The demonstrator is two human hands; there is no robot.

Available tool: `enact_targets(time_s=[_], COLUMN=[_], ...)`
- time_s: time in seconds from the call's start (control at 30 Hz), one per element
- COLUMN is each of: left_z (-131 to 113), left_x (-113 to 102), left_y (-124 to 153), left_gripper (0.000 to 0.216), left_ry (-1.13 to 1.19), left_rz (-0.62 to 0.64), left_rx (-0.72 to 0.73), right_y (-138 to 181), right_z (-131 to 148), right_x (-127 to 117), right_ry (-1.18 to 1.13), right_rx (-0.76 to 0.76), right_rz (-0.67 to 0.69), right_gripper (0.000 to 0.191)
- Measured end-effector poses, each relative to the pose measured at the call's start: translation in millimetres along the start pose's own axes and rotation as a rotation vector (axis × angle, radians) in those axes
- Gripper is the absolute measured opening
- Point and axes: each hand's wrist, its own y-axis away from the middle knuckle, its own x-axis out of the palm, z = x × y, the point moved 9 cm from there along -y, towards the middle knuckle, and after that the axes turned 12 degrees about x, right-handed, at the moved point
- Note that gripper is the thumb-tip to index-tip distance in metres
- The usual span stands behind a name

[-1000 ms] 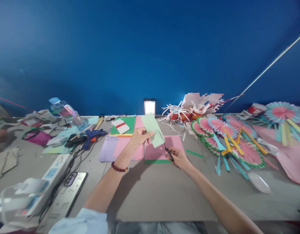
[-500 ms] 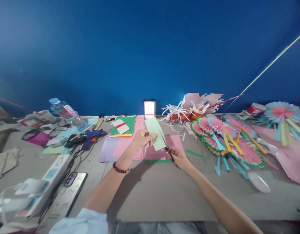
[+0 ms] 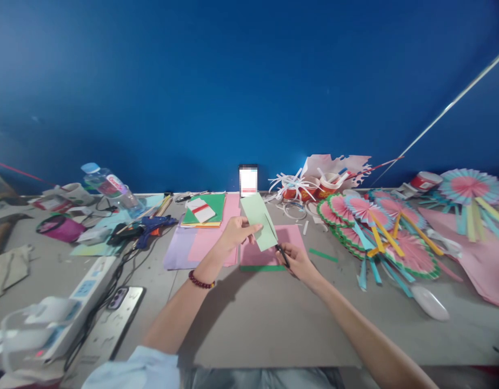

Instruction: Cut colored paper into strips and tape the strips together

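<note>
— Green paper strip, who has it?
— Left hand pinches its lower edge, raised above the pink sheet mid-tabletop.
— Right hand?
— Closed around black scissors, blades in the strip's right edge. Paper fans lie toward the right edge

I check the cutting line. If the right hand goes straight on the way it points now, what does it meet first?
Probably the light green paper sheet that the left hand holds; the right hand already aims black-handled scissors into it.

Single head-worn view, forward and slightly down over the table; blue wall behind
</note>
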Motion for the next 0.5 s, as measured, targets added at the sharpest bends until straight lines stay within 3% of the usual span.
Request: enact_targets(time_s=[0.5], left_z=[0.5], left_x=[-0.7], left_y=[0.0], left_gripper=[0.031], left_ry=[0.02], left_rz=[-0.02], left_rx=[-0.014], right_y=[1.8], right_z=[1.7], right_x=[-1.1], right_ry=[0.007], right_rx=[0.031], right_rz=[-0.039], right_gripper=[0.039])
